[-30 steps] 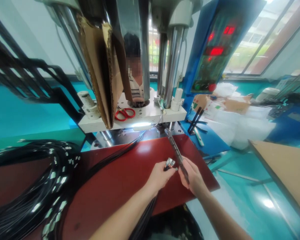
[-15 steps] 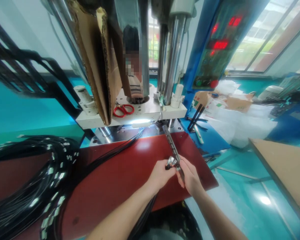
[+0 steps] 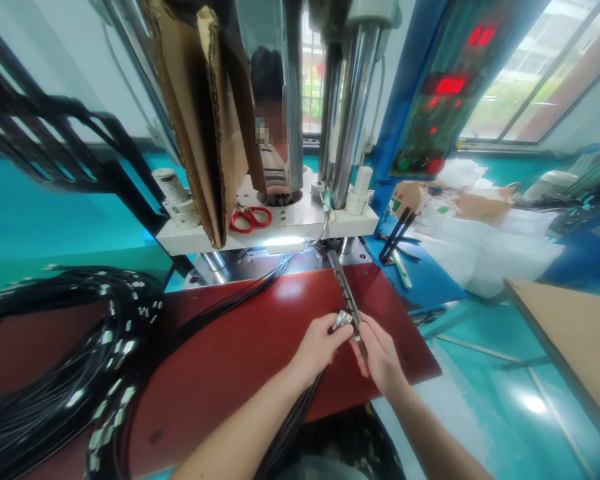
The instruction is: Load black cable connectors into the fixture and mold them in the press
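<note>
My left hand (image 3: 316, 348) is closed around a bunch of black cables (image 3: 300, 417), whose silvery metal connectors (image 3: 343, 319) poke up past my thumb and forefinger. The cables trail from below that hand toward my lap. Fingers of my right hand (image 3: 383, 352) wrap the near end of a long, narrow metal bar (image 3: 347, 294) with notches along its length. Its far end reaches the press base. The connectors sit right beside the bar, close to my right fingertips; whether one touches a notch I cannot tell. Both hands are above the red-brown board (image 3: 240, 350).
A large coil of black cables (image 3: 115, 333) covers the board's left side. Behind stands a press with a white plate (image 3: 325, 227), carrying red-handled scissors (image 3: 251, 219) and folded cardboard (image 3: 200, 127). Tools (image 3: 400, 250) lie on a blue surface at right, below a control panel (image 3: 445, 100).
The view has shifted slightly, so the scene sits a little further right. My left thumb now lies further over the cables below the connectors. My right hand keeps its hold on the bar.
</note>
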`<state>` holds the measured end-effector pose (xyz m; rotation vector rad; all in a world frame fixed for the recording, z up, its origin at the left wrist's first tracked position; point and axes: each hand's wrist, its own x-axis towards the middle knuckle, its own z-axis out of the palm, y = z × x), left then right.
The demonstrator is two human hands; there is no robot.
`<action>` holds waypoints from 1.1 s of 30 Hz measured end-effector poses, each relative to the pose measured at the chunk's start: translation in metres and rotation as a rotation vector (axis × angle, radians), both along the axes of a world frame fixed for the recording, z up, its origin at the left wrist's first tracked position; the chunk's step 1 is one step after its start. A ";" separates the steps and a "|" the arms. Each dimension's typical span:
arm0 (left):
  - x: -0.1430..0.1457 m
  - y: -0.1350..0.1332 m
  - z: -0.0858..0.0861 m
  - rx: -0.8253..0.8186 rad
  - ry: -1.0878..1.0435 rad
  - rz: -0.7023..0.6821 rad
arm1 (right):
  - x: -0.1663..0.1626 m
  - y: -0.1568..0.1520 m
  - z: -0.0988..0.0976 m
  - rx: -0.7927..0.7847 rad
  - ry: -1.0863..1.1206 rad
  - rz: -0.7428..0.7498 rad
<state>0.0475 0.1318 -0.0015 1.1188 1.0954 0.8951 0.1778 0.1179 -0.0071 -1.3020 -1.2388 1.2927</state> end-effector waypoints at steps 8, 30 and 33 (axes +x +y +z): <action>-0.006 0.006 0.002 -0.135 -0.063 -0.005 | 0.004 0.001 -0.005 -0.003 0.147 -0.046; 0.003 0.004 -0.006 0.010 -0.080 0.040 | 0.001 0.000 -0.005 0.039 -0.051 0.085; 0.000 0.001 -0.008 0.109 0.030 0.115 | 0.002 0.000 -0.003 0.021 -0.006 0.056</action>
